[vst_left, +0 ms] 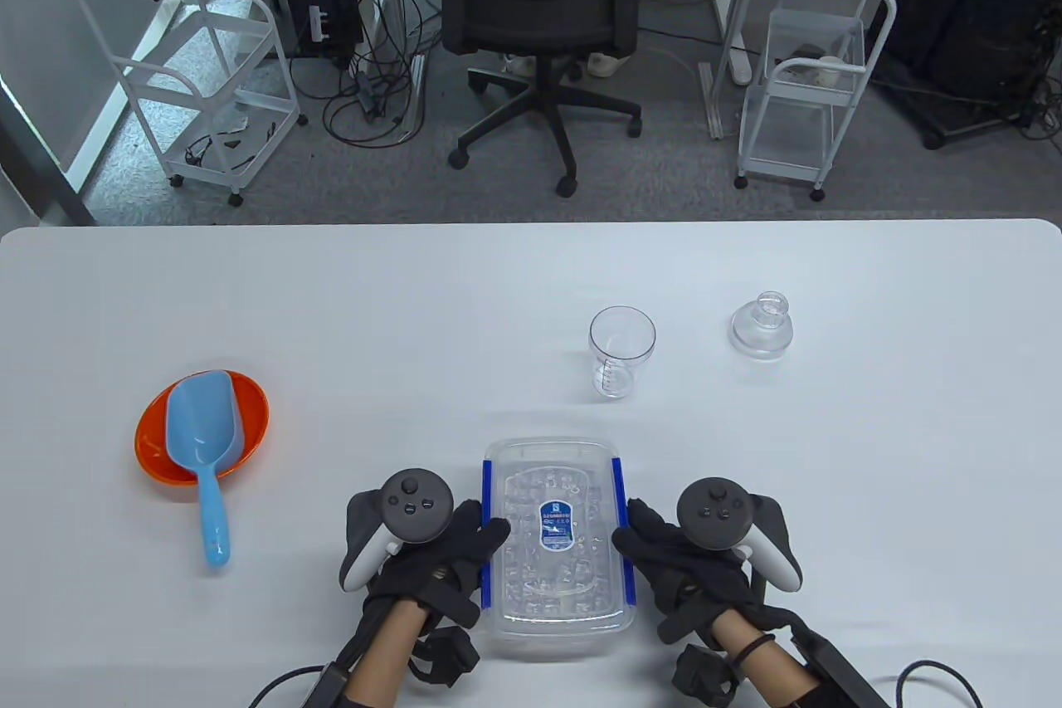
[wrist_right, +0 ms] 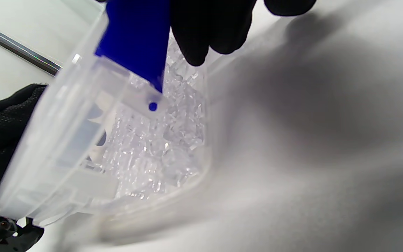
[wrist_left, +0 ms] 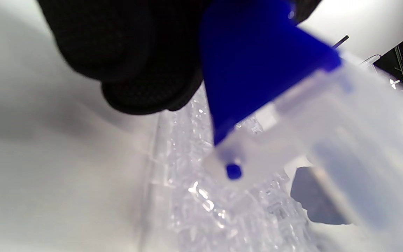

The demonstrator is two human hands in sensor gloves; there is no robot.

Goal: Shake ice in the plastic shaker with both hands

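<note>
A clear lidded ice box full of ice cubes stands at the table's near edge. Its long sides carry blue latches. My left hand grips the left latch, which is swung outward from the box. My right hand grips the right latch, also swung outward. Gloved fingers sit against the latch; so do the right fingers. The clear shaker cup stands upright and empty beyond the box. Its clear cap stands to its right.
An orange bowl with a blue scoop resting in it sits at the left, the scoop's handle pointing toward me. The white table stretches beyond; an office chair and carts stand on the floor behind it.
</note>
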